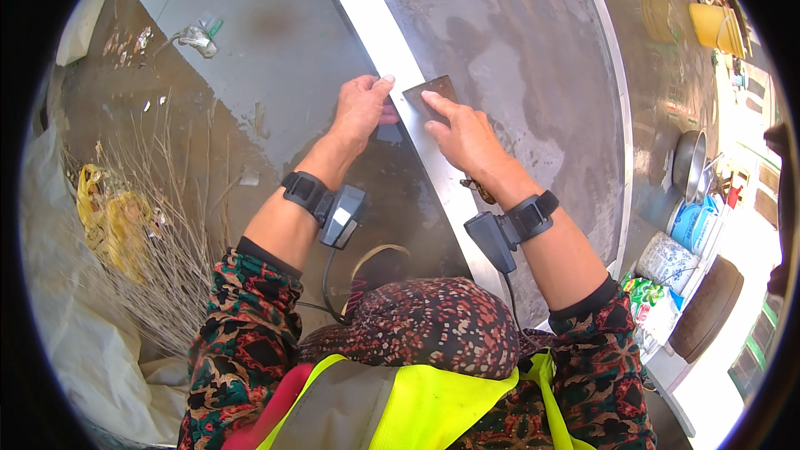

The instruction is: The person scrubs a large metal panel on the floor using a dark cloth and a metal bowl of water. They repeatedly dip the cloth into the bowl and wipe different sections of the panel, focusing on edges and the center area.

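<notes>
A long, smooth, bright strip [375, 9], metal-like, runs from the top of the view down towards my body. My left hand [362, 109] pinches its left edge, thumb on top and fingers at the side. My right hand [465, 137] grips a flat, dark, squarish plate [445, 84], perhaps a blade, with the index finger pressed on its face. The plate lies over the strip's right edge, slightly right of my left thumb. Below my right wrist a brown patterned piece [478, 190] shows; whether it belongs to the plate cannot be told.
Dry twigs [181, 225] and a yellow plastic bag [125, 231] lie at the left, beside pale sheeting [69, 300]. A crumpled plastic bag [199, 40] is at the upper left. Metal bowls [689, 165], a detergent bag [653, 306] and a yellow bucket [715, 28] stand at the right.
</notes>
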`<state>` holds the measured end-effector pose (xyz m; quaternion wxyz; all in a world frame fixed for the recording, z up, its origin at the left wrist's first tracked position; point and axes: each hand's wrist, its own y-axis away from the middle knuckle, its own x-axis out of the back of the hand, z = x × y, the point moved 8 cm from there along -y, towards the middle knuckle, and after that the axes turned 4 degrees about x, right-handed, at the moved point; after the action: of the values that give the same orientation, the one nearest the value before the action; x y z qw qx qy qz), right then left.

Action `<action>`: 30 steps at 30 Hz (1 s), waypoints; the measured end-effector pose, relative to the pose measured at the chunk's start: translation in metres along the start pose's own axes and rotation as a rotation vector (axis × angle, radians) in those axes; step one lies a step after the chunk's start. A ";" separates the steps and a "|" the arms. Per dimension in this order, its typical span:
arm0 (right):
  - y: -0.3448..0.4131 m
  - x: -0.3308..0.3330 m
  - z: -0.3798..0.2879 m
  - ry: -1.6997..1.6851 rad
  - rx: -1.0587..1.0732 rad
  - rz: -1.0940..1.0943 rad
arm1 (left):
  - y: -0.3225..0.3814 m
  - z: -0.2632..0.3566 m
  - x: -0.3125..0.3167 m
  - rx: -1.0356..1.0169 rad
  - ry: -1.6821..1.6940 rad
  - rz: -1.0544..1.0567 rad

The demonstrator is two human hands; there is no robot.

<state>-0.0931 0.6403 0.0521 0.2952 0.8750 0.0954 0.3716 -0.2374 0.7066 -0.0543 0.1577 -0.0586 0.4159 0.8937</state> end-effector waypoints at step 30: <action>0.248 0.097 0.146 -0.025 -0.221 0.445 | 0.008 -0.012 -0.012 -0.056 0.023 0.144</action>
<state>0.0653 0.4131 0.1752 0.3010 0.8414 -0.1446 0.4250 -0.2293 0.6899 -0.0534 0.0865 -0.0430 0.3955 0.9134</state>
